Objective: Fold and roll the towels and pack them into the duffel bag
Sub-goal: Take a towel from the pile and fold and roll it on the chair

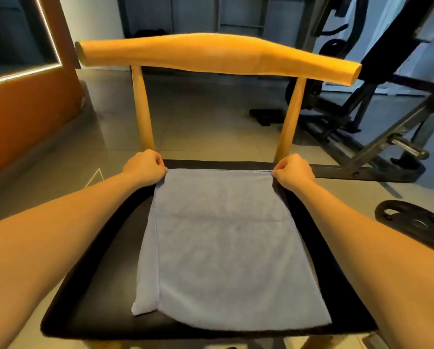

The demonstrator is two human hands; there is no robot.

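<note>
**One towel folded flat, rolling and packing yet to come**

Nearest the camera, well short of the fingers, the near edge of the blue-grey towel (226, 248) lay across the front of the black chair seat (90, 285). At its near left corner a strip of a lower layer peeked out from under the top one, so the towel appeared to be folded at least once, though not quite squarely. From there the cloth ran flat and smooth up to the fingers, with only a faint crease across its middle.

At the far edge, the left hand (145, 168) pinched the towel's far left corner and the right hand (292, 172) pinched its far right corner. Both had curled fingers clenched on the hem, which was drawn straight between them. Just beyond the fingers rose the two wooden posts of the chair, and above those the curved backrest (210, 52). Farther off, to the right of the right hand, stood a dark gym bench frame (362, 122), with a weight plate (412, 222) on the floor.

By my judgement the task was early: one towel was folded and being squared up or readied for another fold. No roll had been made, no other towels showed, and the duffel bag was nowhere in view, so rolling and packing remained.
</note>
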